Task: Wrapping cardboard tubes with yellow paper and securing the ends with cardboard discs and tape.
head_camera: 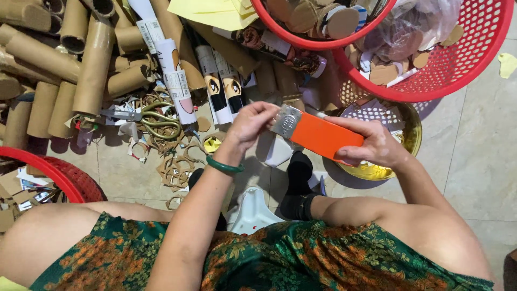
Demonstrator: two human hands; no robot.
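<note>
Crowding our knees are cardboard tubes (91,64), scissors (148,119) and red baskets (458,59). Our right hand (371,144) grips the orange brush (318,134) level above the floor; our left hand (250,125) pinches its metal end.

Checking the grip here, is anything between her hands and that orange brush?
Nothing visible. The right hand grips the orange brush by its handle, and the left hand touches the metal band end directly.

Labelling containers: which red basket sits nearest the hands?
The red basket at upper right, holding cardboard discs and a plastic bag, just above the right hand. The top-centre one lies behind it; the left-edge one is farther off.
</note>
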